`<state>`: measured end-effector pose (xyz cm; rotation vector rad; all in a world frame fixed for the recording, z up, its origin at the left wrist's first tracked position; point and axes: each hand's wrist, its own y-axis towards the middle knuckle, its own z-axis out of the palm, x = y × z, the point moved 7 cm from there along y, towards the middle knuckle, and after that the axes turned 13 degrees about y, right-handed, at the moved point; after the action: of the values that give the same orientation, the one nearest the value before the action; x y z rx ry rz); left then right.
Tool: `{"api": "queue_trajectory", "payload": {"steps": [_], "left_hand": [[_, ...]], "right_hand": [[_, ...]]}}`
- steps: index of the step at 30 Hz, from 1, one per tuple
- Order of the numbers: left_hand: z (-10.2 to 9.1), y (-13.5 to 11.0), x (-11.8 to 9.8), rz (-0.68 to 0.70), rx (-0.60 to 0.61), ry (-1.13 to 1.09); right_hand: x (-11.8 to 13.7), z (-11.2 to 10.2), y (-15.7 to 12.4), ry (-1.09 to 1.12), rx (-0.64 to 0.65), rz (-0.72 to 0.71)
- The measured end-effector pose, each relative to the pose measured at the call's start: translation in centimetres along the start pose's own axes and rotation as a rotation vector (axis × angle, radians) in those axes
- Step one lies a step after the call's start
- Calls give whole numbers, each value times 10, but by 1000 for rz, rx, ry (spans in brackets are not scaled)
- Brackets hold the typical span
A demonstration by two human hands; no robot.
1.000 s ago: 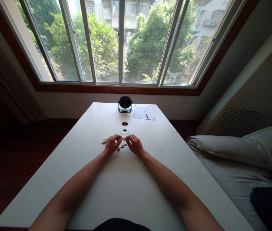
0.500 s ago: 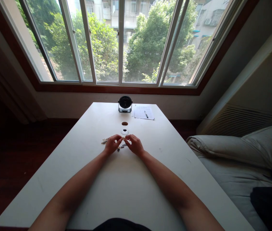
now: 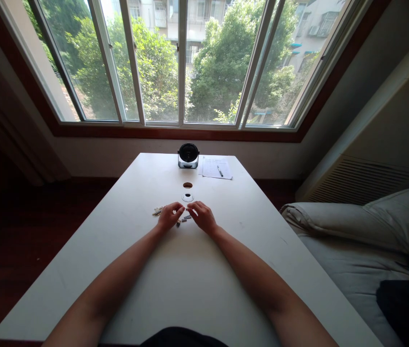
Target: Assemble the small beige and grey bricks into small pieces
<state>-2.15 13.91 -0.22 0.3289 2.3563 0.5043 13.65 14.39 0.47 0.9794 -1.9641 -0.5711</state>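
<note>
Both my hands rest on the white table, fingertips nearly touching. My left hand is curled in a pinch, and my right hand is curled the same way facing it. Whatever they pinch between them is too small to name. Several small dark and tan pieces lie on the table between and under the hands, with a few more pieces just left of my left hand. A small white ring-shaped disc sits just beyond the fingertips, and a small brown disc lies past it.
A small black desk fan stands at the table's far edge, beside a sheet of paper with a pen on it. A wide window fills the wall behind. A bed with grey bedding lies to the right.
My hands have barely moved; the fingertips stay pinched together over the small pieces.
</note>
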Motion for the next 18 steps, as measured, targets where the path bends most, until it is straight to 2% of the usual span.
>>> {"api": "queue_trajectory", "payload": {"steps": [13,18], "left_hand": [[-1,1,0,37,-23,-9],[-3,1,2,-10,-54,-22]], "right_hand": [[-1,0,0,15,-24,29],[1,1,0,21,-4,15]]}}
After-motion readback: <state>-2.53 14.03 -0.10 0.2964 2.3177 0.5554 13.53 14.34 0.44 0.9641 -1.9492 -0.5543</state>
